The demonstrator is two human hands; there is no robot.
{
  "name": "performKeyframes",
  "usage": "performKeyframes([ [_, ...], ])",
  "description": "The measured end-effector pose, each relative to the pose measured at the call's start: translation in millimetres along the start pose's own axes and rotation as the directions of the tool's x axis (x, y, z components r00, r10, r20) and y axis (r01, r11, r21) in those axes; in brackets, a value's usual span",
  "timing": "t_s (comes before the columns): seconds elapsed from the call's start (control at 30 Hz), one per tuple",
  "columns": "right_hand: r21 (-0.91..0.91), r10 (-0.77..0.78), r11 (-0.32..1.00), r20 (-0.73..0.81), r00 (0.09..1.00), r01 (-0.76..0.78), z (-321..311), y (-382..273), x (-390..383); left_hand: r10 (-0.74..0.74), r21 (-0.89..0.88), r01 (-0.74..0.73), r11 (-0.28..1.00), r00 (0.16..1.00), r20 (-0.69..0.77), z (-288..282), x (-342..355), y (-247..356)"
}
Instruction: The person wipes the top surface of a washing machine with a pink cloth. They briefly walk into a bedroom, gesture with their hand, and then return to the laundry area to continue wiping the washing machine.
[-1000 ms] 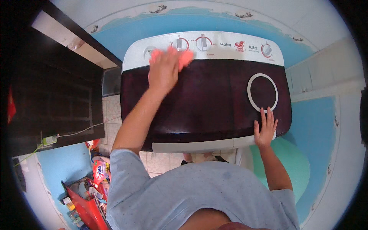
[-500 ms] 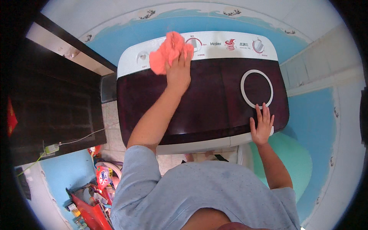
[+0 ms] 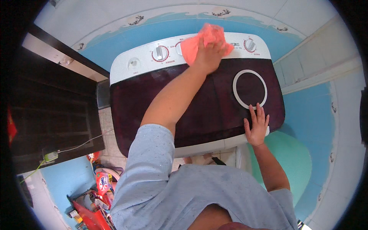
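A coral-pink cloth [image 3: 205,36] lies bunched over the white control panel [image 3: 122,74] of a twin-tub washing machine, covering the middle of it. My left hand [image 3: 209,59] grips the cloth and presses it against the panel. A dial [image 3: 160,53] shows left of the cloth and another knob [image 3: 250,45] shows to its right. Flat on the dark maroon lid [image 3: 176,111], fingers spread, rests my right hand [image 3: 257,128]. Its fingertips touch the lower edge of the white ring [image 3: 235,90] on the lid.
A mint-green tub [image 3: 289,161] stands at the machine's near right corner. Dark wooden door [image 3: 53,111] at left, with a cable and a small green-white plug unit [image 3: 51,156] in front. Lower left, a red container [image 3: 90,216] and a detergent bag [image 3: 102,182] crowd the floor.
My left hand has slid the cloth rightward along the panel, uncovering the left dial and covering the printed middle part. My right hand stays by the ring. The view has shifted slightly.
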State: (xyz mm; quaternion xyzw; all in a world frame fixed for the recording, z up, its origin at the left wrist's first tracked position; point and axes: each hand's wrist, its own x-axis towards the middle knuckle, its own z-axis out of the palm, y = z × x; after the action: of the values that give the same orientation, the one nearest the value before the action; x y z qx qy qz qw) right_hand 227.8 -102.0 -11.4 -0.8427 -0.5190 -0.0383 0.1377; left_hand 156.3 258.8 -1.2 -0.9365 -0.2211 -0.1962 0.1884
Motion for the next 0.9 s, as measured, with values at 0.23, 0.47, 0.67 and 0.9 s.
performKeyframes([
  [0.23,0.004,0.001,1.000,-0.011,1.000,-0.001,-2,-2,-1,-0.260,-0.297,0.506,0.810,0.764,0.591,-37,37,-99],
  [0.47,0.014,0.004,1.000,-0.005,1.000,-0.004,-2,-4,0,-0.379,-0.465,0.854,0.231,0.520,0.766,-60,-61,-232],
  [0.67,-0.001,-0.007,1.000,-0.004,1.000,0.007,0,-1,-1,-0.642,-0.442,0.888,0.128,0.414,0.645,-40,-185,-328],
  [0.9,-0.006,-0.011,1.000,-0.006,1.000,0.011,3,0,-1,-0.760,-0.368,0.862,0.348,0.489,0.428,2,-253,-336],
])
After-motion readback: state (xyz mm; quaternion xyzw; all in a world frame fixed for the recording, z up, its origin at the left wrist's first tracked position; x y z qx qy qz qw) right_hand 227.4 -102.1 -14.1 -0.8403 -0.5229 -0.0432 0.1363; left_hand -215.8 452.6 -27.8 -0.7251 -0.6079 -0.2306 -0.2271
